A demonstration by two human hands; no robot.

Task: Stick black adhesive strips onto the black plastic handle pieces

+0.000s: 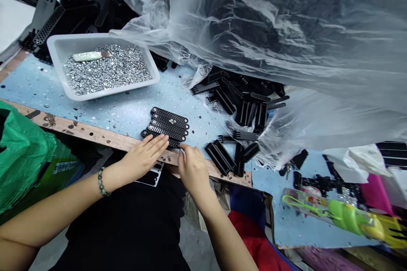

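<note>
Several black textured strips (168, 119) with rounded ends lie side by side near the table's front edge, silvery nuts or washers at their ends. A few loose ones rest on top in the middle. My left hand (143, 159) lies flat across the nearest strip, fingers stretched out. At that strip's right end is my right hand (193, 167), thumb and forefinger pinched together; what sits between them, if anything, is too small to make out. Behind to the left stands a white tray (104, 95) filled with small metal nuts (117, 70), with a pale-handled scraper (87, 56) lying on them.
Black slotted parts (244, 106) are heaped to the right, some close to the wooden edge (95, 135). Clear plastic sheeting (270, 42) hangs over the back. A green bag (25, 156) is at left. On the right lies a clear bottle with a green strap (340, 214).
</note>
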